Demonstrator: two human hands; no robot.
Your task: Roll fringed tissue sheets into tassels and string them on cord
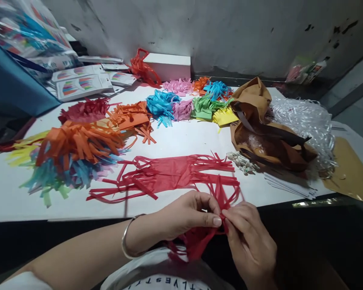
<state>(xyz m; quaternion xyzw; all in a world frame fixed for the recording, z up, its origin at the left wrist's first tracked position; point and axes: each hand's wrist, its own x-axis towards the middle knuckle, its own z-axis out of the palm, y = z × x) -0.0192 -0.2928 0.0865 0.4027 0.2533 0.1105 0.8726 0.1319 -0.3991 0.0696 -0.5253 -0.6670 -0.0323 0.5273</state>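
Between my hands, just off the table's front edge, is a piece of red fringed tissue paper. My left hand pinches it between thumb and index finger. My right hand grips the same paper from the right, its fingertips close against my left thumb. Some strips stick up past my fingers, while the rest hangs over my lap. Right behind my hands, a second red fringed sheet lies flat on the white table, its cut strips spread to both sides.
Orange tassels are heaped at the left, with blue tassels and other colours farther back. A brown bag and a white stringy bundle stand at the right. Flat boxes and a white box sit near the wall.
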